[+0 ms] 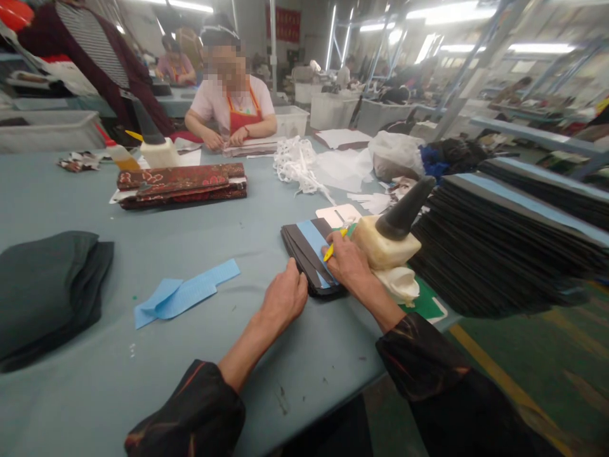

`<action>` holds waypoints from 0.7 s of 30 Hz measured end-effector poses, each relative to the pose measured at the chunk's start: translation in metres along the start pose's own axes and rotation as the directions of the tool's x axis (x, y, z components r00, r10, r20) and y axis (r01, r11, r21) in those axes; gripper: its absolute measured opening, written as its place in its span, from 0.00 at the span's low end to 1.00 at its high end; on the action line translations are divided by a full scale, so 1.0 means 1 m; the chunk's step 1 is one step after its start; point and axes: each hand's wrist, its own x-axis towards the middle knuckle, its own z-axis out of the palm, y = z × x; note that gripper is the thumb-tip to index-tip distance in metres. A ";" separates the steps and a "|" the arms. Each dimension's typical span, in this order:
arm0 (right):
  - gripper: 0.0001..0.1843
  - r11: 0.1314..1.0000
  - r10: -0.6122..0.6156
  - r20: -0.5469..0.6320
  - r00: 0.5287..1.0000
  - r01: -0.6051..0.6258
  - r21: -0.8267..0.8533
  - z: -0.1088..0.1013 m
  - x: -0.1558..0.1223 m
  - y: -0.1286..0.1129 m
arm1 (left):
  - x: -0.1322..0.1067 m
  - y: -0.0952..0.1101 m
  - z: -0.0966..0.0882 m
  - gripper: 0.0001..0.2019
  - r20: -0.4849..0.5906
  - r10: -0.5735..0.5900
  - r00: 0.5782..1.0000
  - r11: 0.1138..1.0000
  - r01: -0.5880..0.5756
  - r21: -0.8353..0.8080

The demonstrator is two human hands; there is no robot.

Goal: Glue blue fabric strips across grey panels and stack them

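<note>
A small stack of black sheets [299,251] with a blue strip [314,241] on top lies on the grey table [190,222]. My left hand [284,297] rests at the stack's near edge, fingers curled and pressing on it. My right hand [349,261] lies over the blue strip with its fingers closed round a thin yellow tool [333,246]. A cream glue bottle with a black cone nozzle [391,238] stands right beside my right hand, on a white rag [402,284].
A tall fanned pile of black sheets [499,254] fills the right. Blue strips [185,293] and folded dark cloth [45,285] lie to the left. Red patterned pieces [183,184] and another bottle [157,149] sit farther back. A person in a red apron [235,105] works opposite.
</note>
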 end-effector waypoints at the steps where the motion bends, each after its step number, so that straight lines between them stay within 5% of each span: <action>1: 0.13 1.000 -0.005 0.003 1.000 0.005 0.008 0.000 0.000 0.000 | 0.000 0.000 0.000 0.20 0.001 -0.001 1.000 1.000 0.000 0.015; 13: 0.12 0.997 -0.064 -0.041 0.997 0.065 0.038 0.012 -0.011 -0.001 | -0.004 0.018 -0.003 0.20 -0.008 -0.066 0.998 0.992 0.067 0.107; 21: 0.12 0.985 -0.156 -0.181 0.971 0.166 0.041 0.002 -0.025 0.000 | -0.018 0.018 -0.016 0.19 0.013 -0.040 0.999 0.998 0.039 0.041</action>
